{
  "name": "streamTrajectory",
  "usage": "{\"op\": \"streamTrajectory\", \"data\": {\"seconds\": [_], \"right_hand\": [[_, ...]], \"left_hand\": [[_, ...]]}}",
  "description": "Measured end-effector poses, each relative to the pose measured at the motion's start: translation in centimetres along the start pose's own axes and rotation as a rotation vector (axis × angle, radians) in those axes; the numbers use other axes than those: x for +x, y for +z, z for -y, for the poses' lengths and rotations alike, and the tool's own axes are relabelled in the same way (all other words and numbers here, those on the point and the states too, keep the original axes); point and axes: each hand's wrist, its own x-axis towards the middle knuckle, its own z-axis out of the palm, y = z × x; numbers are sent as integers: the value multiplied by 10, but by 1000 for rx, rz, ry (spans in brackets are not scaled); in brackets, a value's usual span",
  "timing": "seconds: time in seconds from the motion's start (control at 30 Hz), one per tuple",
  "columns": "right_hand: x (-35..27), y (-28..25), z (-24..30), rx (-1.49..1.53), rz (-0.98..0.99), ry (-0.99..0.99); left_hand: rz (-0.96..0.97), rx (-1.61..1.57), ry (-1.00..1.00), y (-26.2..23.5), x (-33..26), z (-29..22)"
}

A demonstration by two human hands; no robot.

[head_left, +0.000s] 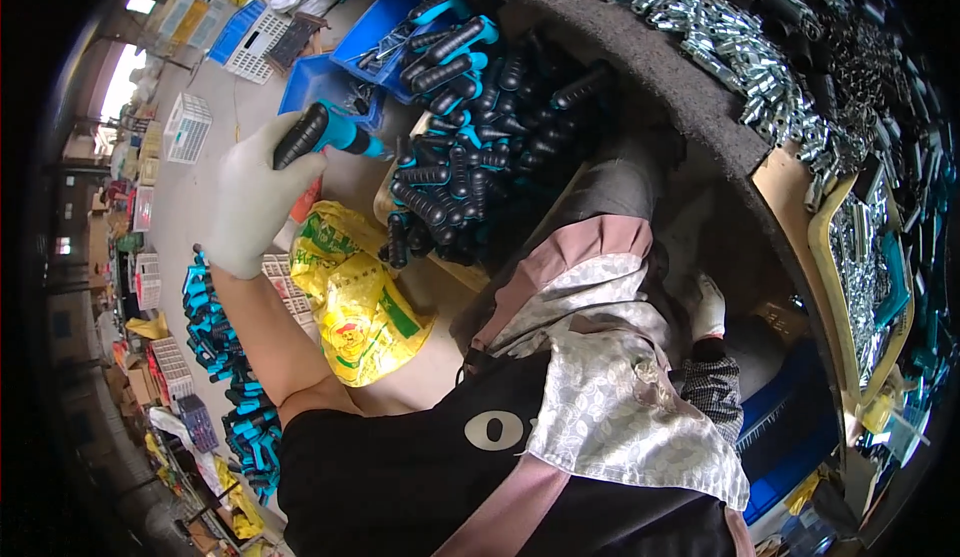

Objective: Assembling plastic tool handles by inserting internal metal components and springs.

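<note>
My left hand (245,197), in a white glove, is raised on the left and closed around a black-and-teal tool handle (325,135). The handle's black ribbed grip lies against the fingers and its teal end points right, toward a heap of similar tool handles (455,172). Low on the right, beside my lap and below the bench edge, is my right hand (709,307), also gloved in white. Shadow blurs its fingers, and I cannot make out anything in them. A patterned apron (630,407) covers my lap.
Blue bins (335,87) stand behind the heap. A yellow plastic bag (360,302) hangs near my left forearm. More tool handles (245,387) are piled at left. The bench (690,97) on the right carries metal sleeves (740,62) and a tray of small metal parts (825,247).
</note>
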Motion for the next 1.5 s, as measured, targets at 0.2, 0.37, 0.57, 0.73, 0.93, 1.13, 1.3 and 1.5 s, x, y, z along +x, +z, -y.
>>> {"op": "streamTrajectory", "data": {"seconds": [0.2,0.37,0.57,0.73,0.93,1.13,1.3,1.5], "right_hand": [[6,-3,-11,16,-37,20],[24,-24,-17,37,50,-44],[20,-11,-18,-69,-38,-124],[-56,69,70,-292,11,-188],[-124,129,184,-709,239,-552],[-154,154,234,-942,102,-985],[-142,159,242,-842,53,-959],[-121,192,260,-905,110,-1201]], "left_hand": [[-28,121,-82,77,15,113],[-7,75,-485,229,1,136],[169,328,-283,230,3,120],[282,239,57,159,54,45],[305,-199,905,144,102,-154],[278,-216,1164,155,145,-250],[197,-255,1097,155,227,-310],[-7,-67,972,175,319,-367]]}}
